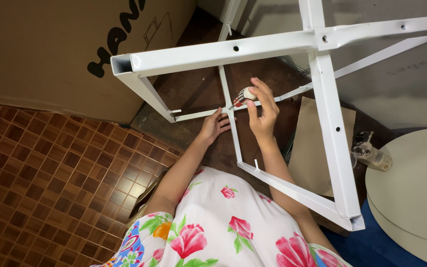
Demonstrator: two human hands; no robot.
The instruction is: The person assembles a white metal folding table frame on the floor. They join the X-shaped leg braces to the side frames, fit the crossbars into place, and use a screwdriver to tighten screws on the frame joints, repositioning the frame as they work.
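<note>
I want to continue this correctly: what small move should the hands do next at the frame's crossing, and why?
Probably turn the screwdriver with the right hand: its tip already sits at the crossing of the white frame's thin bars, and the left hand steadies that joint.

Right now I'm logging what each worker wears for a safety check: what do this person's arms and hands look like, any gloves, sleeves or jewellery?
Both arms are bare from the shoulder area down, with no long sleeves. The left hand and right hand wear no gloves, and no rings, watch or bracelets are visible. The only clothing in view is a white floral garment with pink roses, green leaves and some orange and blue print.
</note>
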